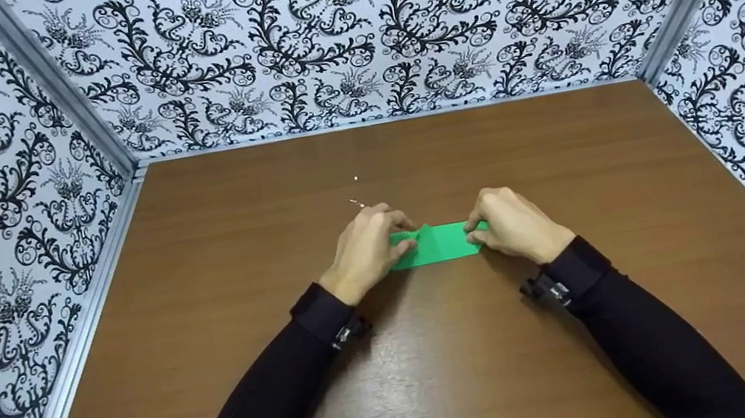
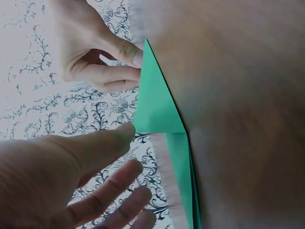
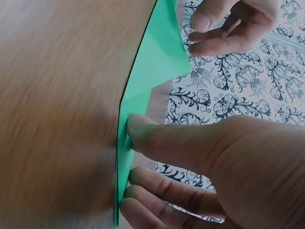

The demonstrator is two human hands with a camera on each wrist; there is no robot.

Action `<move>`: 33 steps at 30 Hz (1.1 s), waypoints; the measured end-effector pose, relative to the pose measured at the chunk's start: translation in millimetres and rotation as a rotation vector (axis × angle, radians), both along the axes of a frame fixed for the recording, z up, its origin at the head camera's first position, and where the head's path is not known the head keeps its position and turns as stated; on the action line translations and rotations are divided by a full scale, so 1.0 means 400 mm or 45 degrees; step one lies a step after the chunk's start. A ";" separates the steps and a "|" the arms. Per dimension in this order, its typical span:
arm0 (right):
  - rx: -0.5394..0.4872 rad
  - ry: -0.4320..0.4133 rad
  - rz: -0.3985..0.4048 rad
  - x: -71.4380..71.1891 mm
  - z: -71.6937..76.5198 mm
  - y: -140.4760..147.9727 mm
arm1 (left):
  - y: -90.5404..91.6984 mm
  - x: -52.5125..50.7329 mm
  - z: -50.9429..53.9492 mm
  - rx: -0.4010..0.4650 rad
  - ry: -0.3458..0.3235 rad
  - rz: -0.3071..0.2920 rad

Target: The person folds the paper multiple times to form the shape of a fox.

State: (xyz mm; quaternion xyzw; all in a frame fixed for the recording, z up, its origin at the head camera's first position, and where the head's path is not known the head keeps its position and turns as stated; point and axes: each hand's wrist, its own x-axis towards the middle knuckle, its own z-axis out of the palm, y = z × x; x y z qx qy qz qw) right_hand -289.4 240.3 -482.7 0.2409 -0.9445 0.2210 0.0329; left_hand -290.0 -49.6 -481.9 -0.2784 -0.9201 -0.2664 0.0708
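Head view: green paper point(image 1: 447, 242) spans from left fingers point(image 1: 404, 247) to right fingers point(image 1: 479, 236).

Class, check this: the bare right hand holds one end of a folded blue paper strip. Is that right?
The colour is wrong: in the head view, the bare right hand holds one end of a folded green paper strip, not a blue one.
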 end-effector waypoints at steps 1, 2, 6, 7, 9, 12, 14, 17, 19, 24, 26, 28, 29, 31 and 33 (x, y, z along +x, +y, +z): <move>0.001 0.001 -0.013 -0.001 0.001 0.002 | 0.001 0.001 0.001 -0.007 0.007 -0.036; 0.001 0.000 -0.024 -0.002 0.001 0.004 | 0.002 0.002 0.001 -0.015 0.015 -0.076; 0.002 0.000 -0.051 -0.006 0.000 0.006 | 0.010 0.009 -0.004 -0.097 0.031 -0.228; 0.000 -0.006 -0.059 -0.006 0.000 0.006 | 0.013 0.011 -0.005 -0.128 0.035 -0.253; -0.003 -0.021 -0.076 -0.008 0.000 0.006 | 0.018 0.016 -0.008 -0.195 0.033 -0.284; 0.001 -0.055 -0.105 -0.011 0.002 0.008 | 0.024 0.021 -0.012 -0.288 0.023 -0.303; 0.009 -0.075 -0.126 -0.013 0.003 0.012 | 0.027 0.023 -0.014 -0.331 0.011 -0.312; 0.026 -0.089 -0.171 -0.018 0.005 0.021 | 0.030 0.023 -0.015 -0.365 0.011 -0.336; 0.033 -0.088 -0.193 -0.022 0.004 0.027 | 0.030 0.022 -0.016 -0.375 0.016 -0.354; 0.022 -0.112 -0.205 -0.031 0.002 0.039 | 0.028 0.020 -0.016 -0.379 0.003 -0.373; 0.010 -0.143 -0.211 -0.033 0.001 0.041 | 0.027 0.019 -0.017 -0.374 -0.006 -0.375; -0.001 -0.180 -0.224 -0.034 -0.002 0.042 | 0.026 0.019 -0.018 -0.364 -0.010 -0.378; -0.007 -0.198 -0.231 -0.033 -0.001 0.041 | 0.025 0.020 -0.019 -0.360 -0.009 -0.379; -0.021 -0.209 -0.236 -0.035 -0.002 0.041 | 0.025 0.021 -0.020 -0.355 -0.004 -0.376; -0.039 -0.214 -0.242 -0.037 -0.001 0.039 | 0.026 0.022 -0.020 -0.346 -0.001 -0.380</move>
